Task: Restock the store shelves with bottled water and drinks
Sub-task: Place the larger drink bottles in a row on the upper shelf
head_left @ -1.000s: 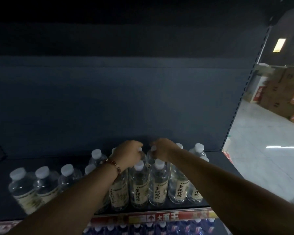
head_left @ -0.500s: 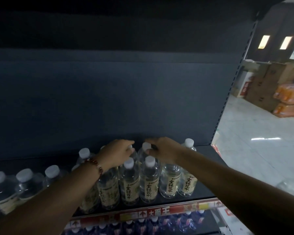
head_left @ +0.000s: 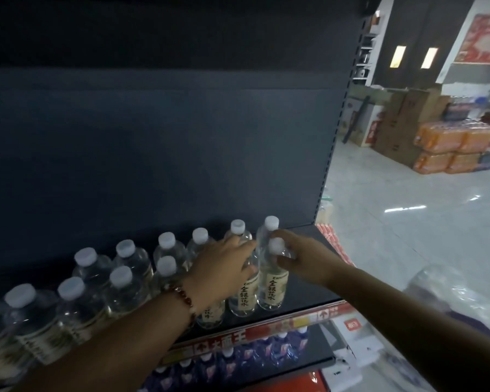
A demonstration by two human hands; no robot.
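Head view: left hand spread flat against bottle shoulders, right hand curled round the neck of the end bottle, upright at the right end of the front row of bottles on the dark shelf, above a red price strip.

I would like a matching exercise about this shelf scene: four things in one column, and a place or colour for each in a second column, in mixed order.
Things:
1. bottle caps
2. beaded bracelet
3. orange shrink-wrapped packs
4. dark blue bottles

Places or colours:
A. on the shelf below
B. white
C. stacked on the floor, far right
D. on the left wrist

Pairs: 1-B, 2-D, 3-C, 4-A
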